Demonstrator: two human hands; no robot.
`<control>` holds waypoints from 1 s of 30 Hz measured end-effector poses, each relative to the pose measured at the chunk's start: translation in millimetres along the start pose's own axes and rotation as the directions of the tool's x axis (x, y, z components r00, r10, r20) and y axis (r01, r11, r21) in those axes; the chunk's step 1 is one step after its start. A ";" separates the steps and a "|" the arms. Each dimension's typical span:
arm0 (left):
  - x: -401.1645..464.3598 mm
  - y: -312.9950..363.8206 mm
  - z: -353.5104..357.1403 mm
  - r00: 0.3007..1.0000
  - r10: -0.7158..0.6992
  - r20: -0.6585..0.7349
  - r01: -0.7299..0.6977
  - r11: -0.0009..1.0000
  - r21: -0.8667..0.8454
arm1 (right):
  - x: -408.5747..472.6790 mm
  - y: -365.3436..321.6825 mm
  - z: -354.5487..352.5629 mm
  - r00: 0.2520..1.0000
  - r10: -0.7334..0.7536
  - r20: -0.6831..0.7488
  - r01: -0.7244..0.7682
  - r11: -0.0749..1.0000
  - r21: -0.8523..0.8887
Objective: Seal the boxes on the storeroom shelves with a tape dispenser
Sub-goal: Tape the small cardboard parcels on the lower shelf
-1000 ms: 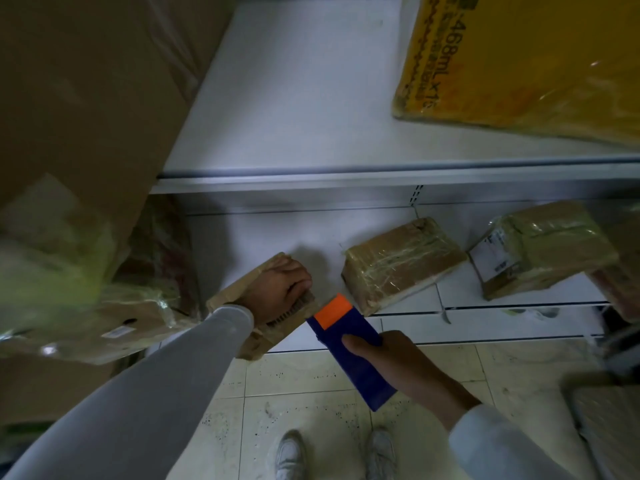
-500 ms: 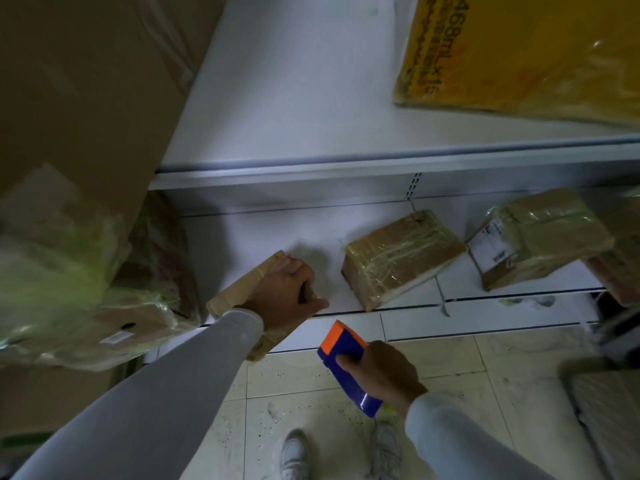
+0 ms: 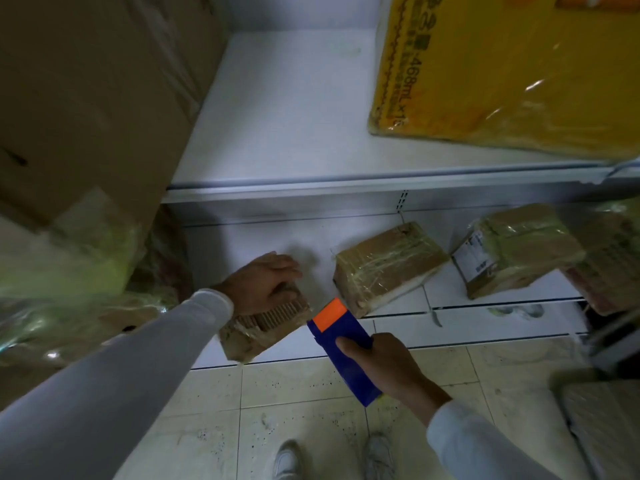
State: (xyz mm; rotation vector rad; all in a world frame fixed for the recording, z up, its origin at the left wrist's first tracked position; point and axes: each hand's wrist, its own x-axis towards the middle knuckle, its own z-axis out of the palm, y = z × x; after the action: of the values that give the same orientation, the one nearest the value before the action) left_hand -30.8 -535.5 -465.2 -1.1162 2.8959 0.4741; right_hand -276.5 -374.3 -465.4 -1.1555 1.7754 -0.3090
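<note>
On the bottom shelf (image 3: 467, 327), my left hand (image 3: 265, 284) presses spread fingers on a tape-wrapped brown box (image 3: 266, 325); right-hand (image 3: 384, 367) fingers grip the blue, orange-tipped dispenser (image 3: 343, 348).

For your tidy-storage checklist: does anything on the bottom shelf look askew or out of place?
Yes. The small box under the left hand sits skewed, one corner overhanging the bottom shelf edge. The two wrapped boxes beside it also lie at angles.

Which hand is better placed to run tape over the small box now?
The right hand: it grips the tape dispenser, its orange end beside the small box. The left hand rests on that box.
</note>
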 end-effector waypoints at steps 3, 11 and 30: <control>-11.4 -16.0 -2.1 0.974 -0.224 -0.013 0.224 0.974 -0.017 | -3.1 -0.9 -3.4 1.000 -0.004 0.004 0.004 0.999 0.047; -28.6 -25.8 23.5 0.436 -0.897 0.077 0.880 0.407 -0.246 | -9.1 -2.1 -16.4 0.998 -0.039 -0.040 0.044 0.991 0.124; -46.2 42.3 16.3 0.322 -0.924 0.207 0.851 0.187 -0.490 | -9.5 -14.6 -22.3 0.995 -0.087 -0.047 0.096 0.971 0.221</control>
State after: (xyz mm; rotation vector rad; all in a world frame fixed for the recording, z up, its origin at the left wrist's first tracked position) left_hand -25.8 -471.0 -464.0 -2.6857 1.5193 1.1154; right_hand -285.6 -380.1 -439.3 -1.0772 1.6736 -0.5740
